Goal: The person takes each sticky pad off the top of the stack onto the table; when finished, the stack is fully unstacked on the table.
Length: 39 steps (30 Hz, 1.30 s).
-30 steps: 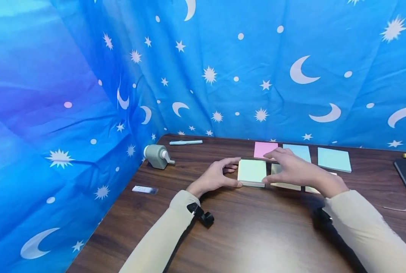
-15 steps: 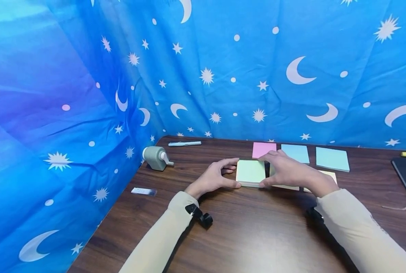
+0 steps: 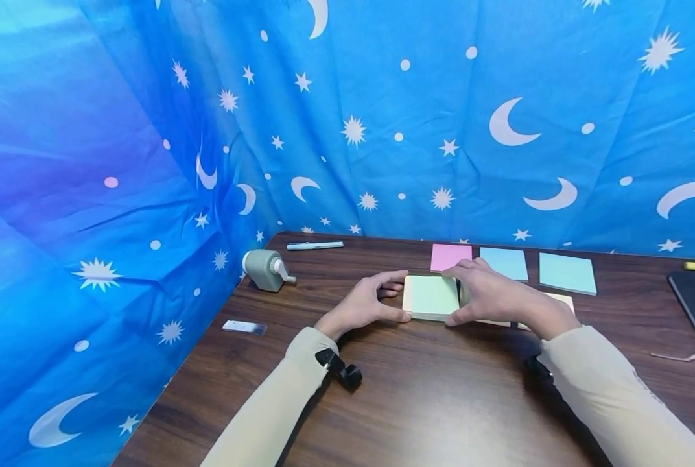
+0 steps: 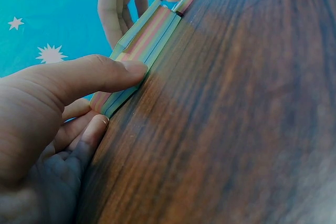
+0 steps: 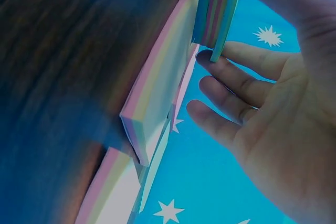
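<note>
Green on top, with striped multicoloured edges, a pad of sticky notes [image 3: 431, 296] lies flat on the dark wooden surface [image 3: 429, 402] and is clasped from both sides. Its left edge is pinched by the left hand [image 3: 364, 303], thumb at the near corner and fingers curled at the far corner; in the left wrist view the thumb tip is pressed against the striped edge of the pad [image 4: 137, 45]. Its right edge is gripped by the right hand [image 3: 493, 295], with the thumb at the near corner and the fingers bent over the far side. A yellowish pad [image 3: 560, 300] is partly covered by the right hand. Farther back, a pink pad [image 3: 448, 255] and two blue pads [image 3: 504, 262] [image 3: 566, 272] are laid in a row. A grey pencil sharpener [image 3: 264, 269] and a pen [image 3: 315, 246] are placed to the far left, near the blue star-printed cloth [image 3: 347, 117].
</note>
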Tool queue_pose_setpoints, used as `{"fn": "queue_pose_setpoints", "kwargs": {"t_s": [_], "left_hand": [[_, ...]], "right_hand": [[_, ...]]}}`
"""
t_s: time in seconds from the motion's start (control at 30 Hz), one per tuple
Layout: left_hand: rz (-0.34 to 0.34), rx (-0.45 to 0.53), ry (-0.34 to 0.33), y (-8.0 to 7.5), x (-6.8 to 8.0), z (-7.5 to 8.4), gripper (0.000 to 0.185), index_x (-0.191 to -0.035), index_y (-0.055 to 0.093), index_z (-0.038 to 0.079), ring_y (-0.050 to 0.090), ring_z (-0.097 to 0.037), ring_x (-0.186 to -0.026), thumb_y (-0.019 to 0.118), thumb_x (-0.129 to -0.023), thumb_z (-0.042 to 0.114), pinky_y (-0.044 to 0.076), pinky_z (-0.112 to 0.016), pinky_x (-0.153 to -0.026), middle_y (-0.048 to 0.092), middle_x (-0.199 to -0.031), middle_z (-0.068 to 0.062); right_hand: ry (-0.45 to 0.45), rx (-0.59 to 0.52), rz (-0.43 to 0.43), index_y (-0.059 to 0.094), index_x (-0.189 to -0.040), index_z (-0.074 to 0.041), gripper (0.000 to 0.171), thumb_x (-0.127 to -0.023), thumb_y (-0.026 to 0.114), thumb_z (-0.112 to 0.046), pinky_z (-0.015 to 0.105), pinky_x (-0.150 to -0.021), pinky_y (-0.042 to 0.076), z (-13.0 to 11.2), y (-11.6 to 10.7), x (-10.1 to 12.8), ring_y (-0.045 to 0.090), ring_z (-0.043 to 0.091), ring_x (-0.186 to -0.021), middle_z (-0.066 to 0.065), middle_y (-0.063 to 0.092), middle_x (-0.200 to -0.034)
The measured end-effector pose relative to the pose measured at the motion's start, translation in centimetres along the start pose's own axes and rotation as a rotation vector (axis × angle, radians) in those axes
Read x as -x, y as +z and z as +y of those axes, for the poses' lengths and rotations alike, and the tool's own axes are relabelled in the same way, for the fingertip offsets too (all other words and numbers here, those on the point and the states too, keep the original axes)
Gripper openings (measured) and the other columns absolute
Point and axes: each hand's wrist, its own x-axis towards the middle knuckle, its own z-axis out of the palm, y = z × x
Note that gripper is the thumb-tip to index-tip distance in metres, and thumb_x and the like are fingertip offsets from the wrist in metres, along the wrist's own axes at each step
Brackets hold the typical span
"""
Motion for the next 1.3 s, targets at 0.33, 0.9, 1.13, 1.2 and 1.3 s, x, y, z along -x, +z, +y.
{"fn": "queue_pose_setpoints", "kwargs": {"t_s": [0.33,0.9,1.13,1.2,1.3], "left_hand": [[-0.004,0.007,0.007,-0.1,0.11,0.09,0.081,-0.158,0.052,0.013,0.059,-0.015,-0.125,0.09,-0.087,0.016,0.048,-0.03,-0.108,0.06,-0.147,-0.004],[0.004,0.007,-0.001,-0.03,-0.03,0.06,0.081,-0.158,0.052,0.014,0.06,-0.014,-0.124,0.09,-0.086,0.016,0.048,-0.029,-0.107,0.062,-0.145,-0.004],[-0.001,0.015,0.0,-0.04,0.06,0.15,0.081,-0.157,0.053,0.012,0.06,-0.015,-0.124,0.09,-0.086,0.016,0.048,-0.03,-0.107,0.062,-0.144,-0.005],[0.001,0.016,-0.006,-0.03,0.06,0.13,0.081,-0.157,0.053,0.012,0.06,-0.014,-0.124,0.09,-0.086,0.016,0.048,-0.03,-0.107,0.062,-0.144,-0.004],[0.007,0.021,-0.012,-0.06,0.05,0.15,0.081,-0.157,0.053,0.012,0.06,-0.014,-0.124,0.09,-0.086,0.016,0.048,-0.03,-0.108,0.062,-0.144,-0.004]], "right_hand": [[0.0,0.014,0.028,0.061,-0.138,0.008,0.084,-0.074,0.096,-0.034,0.055,-0.092,0.05,0.1,0.23,-0.01,0.048,0.038,-0.112,0.023,0.06,-0.127],[0.01,-0.002,0.068,0.059,-0.132,0.009,0.08,-0.073,0.096,-0.03,0.056,-0.089,0.051,0.33,0.04,0.52,0.048,0.038,-0.11,0.023,0.061,-0.124],[0.011,0.025,0.052,0.058,-0.133,0.01,0.082,-0.072,0.096,-0.031,0.052,-0.086,0.05,0.31,0.43,0.34,0.047,0.037,-0.108,0.02,0.06,-0.12],[0.012,0.039,0.05,0.058,-0.133,0.01,0.082,-0.073,0.096,-0.031,0.052,-0.086,0.049,0.31,0.49,0.29,0.047,0.037,-0.107,0.02,0.06,-0.12],[0.009,0.058,0.055,0.058,-0.132,0.01,0.081,-0.073,0.095,-0.031,0.05,-0.085,0.049,0.36,0.57,0.22,0.047,0.037,-0.106,0.02,0.059,-0.118]]}}
